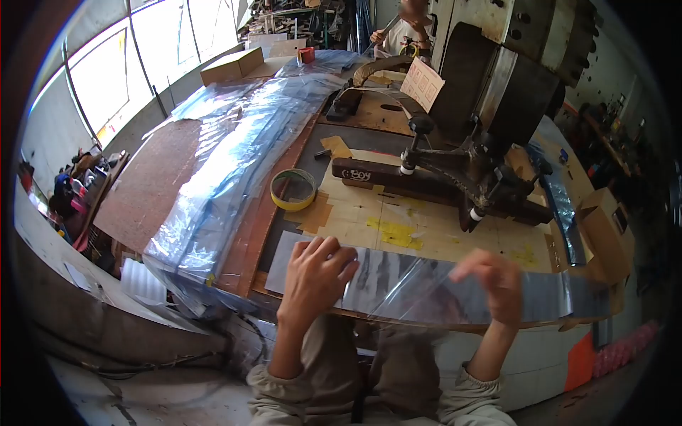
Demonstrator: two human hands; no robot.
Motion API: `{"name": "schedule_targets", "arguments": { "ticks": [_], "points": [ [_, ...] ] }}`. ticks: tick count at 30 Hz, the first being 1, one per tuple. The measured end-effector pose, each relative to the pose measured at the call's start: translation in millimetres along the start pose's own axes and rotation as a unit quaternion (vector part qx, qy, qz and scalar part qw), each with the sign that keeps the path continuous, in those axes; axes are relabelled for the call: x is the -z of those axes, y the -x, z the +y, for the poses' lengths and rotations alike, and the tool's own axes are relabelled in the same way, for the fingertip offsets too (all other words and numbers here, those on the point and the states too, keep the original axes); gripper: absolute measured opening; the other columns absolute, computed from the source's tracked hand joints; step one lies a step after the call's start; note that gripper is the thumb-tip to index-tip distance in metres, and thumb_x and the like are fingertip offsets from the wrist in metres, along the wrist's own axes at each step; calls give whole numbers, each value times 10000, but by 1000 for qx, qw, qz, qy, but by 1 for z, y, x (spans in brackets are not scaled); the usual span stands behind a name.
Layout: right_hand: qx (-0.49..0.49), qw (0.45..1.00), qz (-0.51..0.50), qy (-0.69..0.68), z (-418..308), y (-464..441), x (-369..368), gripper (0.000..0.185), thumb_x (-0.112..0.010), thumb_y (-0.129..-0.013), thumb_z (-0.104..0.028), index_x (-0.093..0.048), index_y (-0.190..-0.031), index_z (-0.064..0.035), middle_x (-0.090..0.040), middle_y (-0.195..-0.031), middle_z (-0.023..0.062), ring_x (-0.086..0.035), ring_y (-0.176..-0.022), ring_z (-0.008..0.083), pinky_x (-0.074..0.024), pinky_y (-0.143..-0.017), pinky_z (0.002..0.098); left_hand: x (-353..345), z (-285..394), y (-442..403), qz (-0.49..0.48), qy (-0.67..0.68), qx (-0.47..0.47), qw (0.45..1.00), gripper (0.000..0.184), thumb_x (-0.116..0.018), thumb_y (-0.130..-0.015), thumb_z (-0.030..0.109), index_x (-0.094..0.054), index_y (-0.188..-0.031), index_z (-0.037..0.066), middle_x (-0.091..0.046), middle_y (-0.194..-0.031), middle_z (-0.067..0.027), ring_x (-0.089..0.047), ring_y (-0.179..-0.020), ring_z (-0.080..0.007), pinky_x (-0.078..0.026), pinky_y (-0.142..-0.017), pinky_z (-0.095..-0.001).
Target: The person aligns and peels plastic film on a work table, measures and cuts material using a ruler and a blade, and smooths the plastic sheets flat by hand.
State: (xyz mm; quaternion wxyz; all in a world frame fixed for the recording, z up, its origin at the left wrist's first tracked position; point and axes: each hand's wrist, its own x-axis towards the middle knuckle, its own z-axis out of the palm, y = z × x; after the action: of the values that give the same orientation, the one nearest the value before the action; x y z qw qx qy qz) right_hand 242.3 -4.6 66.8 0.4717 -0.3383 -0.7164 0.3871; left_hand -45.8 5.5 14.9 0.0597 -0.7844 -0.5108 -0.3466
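A brown table point(153, 167) stretches ahead and left of the hands, bearing glossy, wrinkled clear plastic sheeting point(234, 163). Ahead of the right hand stands a heavy dark metal machine point(526, 85). A pale wooden board point(455, 245) with yellow patches lies just beyond both hands; across it, farther off, a dark bar point(383, 176) carries white handwriting resembling "1304", though not surely legible. Beneath the hands runs a flat, smooth grey strip point(547, 295). On it, between the hands, lies creased, see-through film point(405, 284). The left hand point(316, 277) has bent fingers near the film's left edge; whether it pinches the film cannot be told. The right hand point(494, 284) is blurred, fingers curled, near the film's other side, its hold equally unclear. Ahead of the left hand sits a round yellow tape roll point(291, 206). Farther beyond, a pale card point(424, 83) shows reddish print too small to read.
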Motion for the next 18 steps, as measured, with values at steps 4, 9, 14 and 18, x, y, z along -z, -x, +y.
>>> {"name": "schedule_targets", "arguments": {
  "ticks": [4, 9, 14, 18],
  "points": [
    [20, 917, 33, 397, 26, -21, -69, 400, -673, -888, -384, -669, -1030, -10, -630, -975, 149, -624, -926, 301, -491, -821, 386, -14, 23, -14, -24, 31, -3, 999, 218, -703, -813, 166, -693, -1025, 115, -634, -975, -43, -621, -942, -228, -454, -846, -376],
    [28, 869, 79, 488, 48, -15, -100, 432, -691, -844, -349, -636, -1103, -6, -588, -1038, 128, -557, -999, 303, -430, -899, 421, -31, 33, -6, -19, 66, 3, 998, 355, -664, -779, 87, -672, -1134, 99, -641, -1125, -61, -613, -1048, -238, -451, -916, -379],
    [54, 862, 81, 498, 51, -12, -103, 376, -670, -867, -313, -652, -1078, -3, -609, -1042, 121, -567, -973, 282, -430, -892, 412, -28, 34, -5, -4, 78, -7, 997, 344, -657, -771, 64, -682, -1114, 81, -671, -1126, -49, -621, -1075, -209, -455, -922, -362],
    [58, 867, 84, 487, 49, -12, -103, 355, -672, -869, -294, -662, -1070, -2, -629, -1049, 102, -579, -980, 265, -435, -907, 409, -28, 34, -6, 9, 77, -14, 997, 336, -665, -759, 73, -688, -1094, 73, -690, -1103, -44, -640, -1049, -199, -463, -903, -355]
  ]
}}
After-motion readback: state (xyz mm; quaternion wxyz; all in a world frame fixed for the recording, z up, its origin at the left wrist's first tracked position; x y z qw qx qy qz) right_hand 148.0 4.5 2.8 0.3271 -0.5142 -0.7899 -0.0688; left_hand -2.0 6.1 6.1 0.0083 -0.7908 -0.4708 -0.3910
